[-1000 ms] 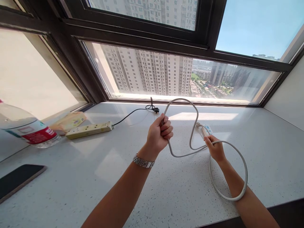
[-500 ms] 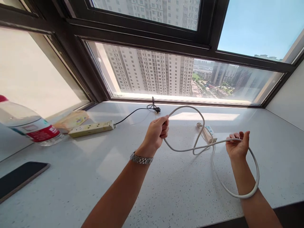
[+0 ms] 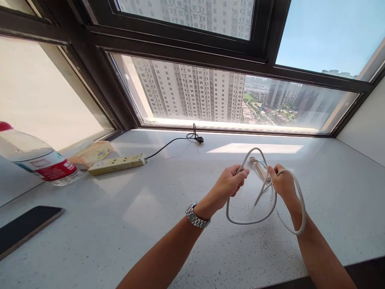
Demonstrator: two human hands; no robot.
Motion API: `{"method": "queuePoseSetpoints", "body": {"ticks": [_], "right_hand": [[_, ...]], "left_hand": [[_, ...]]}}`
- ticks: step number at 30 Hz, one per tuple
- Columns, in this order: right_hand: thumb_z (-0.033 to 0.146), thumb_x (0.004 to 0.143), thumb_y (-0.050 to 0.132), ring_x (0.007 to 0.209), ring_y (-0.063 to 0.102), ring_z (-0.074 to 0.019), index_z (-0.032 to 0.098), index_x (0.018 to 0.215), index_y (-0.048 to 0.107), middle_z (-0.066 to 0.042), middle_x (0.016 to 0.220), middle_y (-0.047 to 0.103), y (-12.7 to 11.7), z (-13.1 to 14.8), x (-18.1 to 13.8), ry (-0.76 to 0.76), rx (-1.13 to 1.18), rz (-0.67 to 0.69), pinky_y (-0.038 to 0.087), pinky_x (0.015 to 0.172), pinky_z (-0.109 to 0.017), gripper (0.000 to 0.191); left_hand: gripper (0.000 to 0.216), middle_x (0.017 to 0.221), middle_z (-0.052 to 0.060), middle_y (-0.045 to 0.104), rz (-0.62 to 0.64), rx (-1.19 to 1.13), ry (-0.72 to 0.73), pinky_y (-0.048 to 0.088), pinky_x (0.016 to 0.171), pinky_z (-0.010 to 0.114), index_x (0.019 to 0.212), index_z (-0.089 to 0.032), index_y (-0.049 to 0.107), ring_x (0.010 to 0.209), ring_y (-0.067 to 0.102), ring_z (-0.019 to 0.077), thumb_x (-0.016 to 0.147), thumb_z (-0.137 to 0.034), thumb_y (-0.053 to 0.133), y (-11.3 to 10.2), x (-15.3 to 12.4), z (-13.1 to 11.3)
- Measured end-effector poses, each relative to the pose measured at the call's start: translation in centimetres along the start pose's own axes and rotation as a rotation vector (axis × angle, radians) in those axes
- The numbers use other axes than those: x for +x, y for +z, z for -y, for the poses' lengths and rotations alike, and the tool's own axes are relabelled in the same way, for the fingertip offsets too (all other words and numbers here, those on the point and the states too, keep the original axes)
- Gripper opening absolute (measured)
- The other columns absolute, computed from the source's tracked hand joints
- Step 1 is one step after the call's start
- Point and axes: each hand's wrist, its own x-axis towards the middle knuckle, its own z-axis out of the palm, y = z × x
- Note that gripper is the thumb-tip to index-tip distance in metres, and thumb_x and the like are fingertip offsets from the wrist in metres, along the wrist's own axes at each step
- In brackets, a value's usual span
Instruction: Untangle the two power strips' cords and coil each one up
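A pale grey power cord (image 3: 251, 222) hangs in loops between my two hands above the white speckled counter. My left hand (image 3: 233, 180), with a metal watch on its wrist, is closed around one stretch of it. My right hand (image 3: 281, 178) grips the cord too, thumb against fingers, and one loop passes around the right wrist. Behind the right hand lies a small white power strip (image 3: 262, 171), partly hidden by hand and cord. The cord's plug (image 3: 252, 159) rests beside the strip's far end.
To the left sits a yellowed power strip (image 3: 117, 164) with a black plug (image 3: 199, 140) on its lead. A tissue pack (image 3: 93, 153), a large bottle with a red label (image 3: 54, 166) and a phone (image 3: 27, 226) lie farther left. A window (image 3: 192, 96) borders the counter's (image 3: 99, 233) back.
My left hand has moved right and slightly down with the cord. My right hand has moved left and closed on the cord, so the hands are nearer and the loops hang narrower.
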Motion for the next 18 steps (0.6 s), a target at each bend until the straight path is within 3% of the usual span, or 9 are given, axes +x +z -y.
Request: {"method": "queuePoseSetpoints", "body": {"ticks": [3, 7, 11, 14, 16, 18], "right_hand": [[0.032, 0.084, 0.060, 0.044, 0.038, -0.0122, 0.023, 0.069, 0.046, 0.004, 0.049, 0.042, 0.6, 0.7, 1.3, 0.010, -0.263, 0.010, 0.021, 0.049, -0.026, 0.022], [0.021, 0.083, 0.060, 0.052, 0.054, -0.0187, 0.022, 0.084, 0.053, 0.000, 0.054, 0.052, 2.2, 2.8, 1.9, 0.055, -0.408, 0.127, 0.030, 0.053, -0.027, 0.007], [0.019, 0.087, 0.053, 0.064, 0.061, -0.0232, 0.022, 0.092, 0.055, -0.006, 0.065, 0.061, 3.6, 4.4, 2.0, 0.068, -0.457, 0.252, 0.035, 0.058, -0.030, 0.006], [0.032, 0.089, 0.053, 0.065, 0.059, -0.0211, 0.022, 0.082, 0.056, -0.004, 0.065, 0.061, 4.3, 4.5, 2.1, 0.079, -0.196, 0.204, 0.036, 0.057, -0.029, 0.013], [0.046, 0.087, 0.054, 0.062, 0.056, -0.0183, 0.022, 0.075, 0.055, -0.002, 0.063, 0.058, 4.6, 4.2, 2.0, 0.113, 0.156, 0.198, 0.037, 0.056, -0.028, 0.027], [0.055, 0.081, 0.059, 0.062, 0.056, -0.0163, 0.021, 0.076, 0.057, -0.001, 0.065, 0.058, 4.6, 4.3, 1.6, 0.184, 0.547, 0.316, 0.041, 0.055, -0.027, 0.035]], "left_hand": [[0.038, 0.056, -0.006, 0.040, 0.140, 0.166, 0.025, 0.020, 0.038, 0.018, 0.075, -0.018, 0.051, 0.043, 0.027, 0.0052, 0.077, -0.054, 0.063, 1.2, -0.3, 1.3], [0.043, 0.059, -0.005, 0.039, 0.254, 0.228, 0.031, 0.022, 0.044, 0.022, 0.078, -0.017, 0.052, 0.050, 0.030, 0.0077, 0.071, -0.056, 0.070, 2.5, -0.7, 2.8], [0.044, 0.058, -0.005, 0.035, 0.233, 0.164, 0.079, 0.021, 0.048, 0.024, 0.066, -0.017, 0.047, 0.053, 0.028, 0.0083, 0.073, -0.056, 0.067, 3.3, -0.6, 3.4], [0.047, 0.054, -0.004, 0.036, 0.126, 0.094, 0.110, 0.024, 0.049, 0.024, 0.057, -0.017, 0.046, 0.052, 0.029, 0.0086, 0.077, -0.058, 0.060, 2.8, -0.5, 2.4], [0.049, 0.052, -0.002, 0.038, 0.125, -0.003, 0.149, 0.029, 0.049, 0.024, 0.053, -0.017, 0.044, 0.051, 0.034, 0.0089, 0.079, -0.057, 0.058, 2.0, -0.4, 1.4], [0.053, 0.049, -0.004, 0.035, 0.181, -0.152, 0.141, 0.030, 0.046, 0.023, 0.052, -0.018, 0.037, 0.047, 0.033, 0.0079, 0.078, -0.059, 0.060, 1.1, -0.4, 0.3]]}}
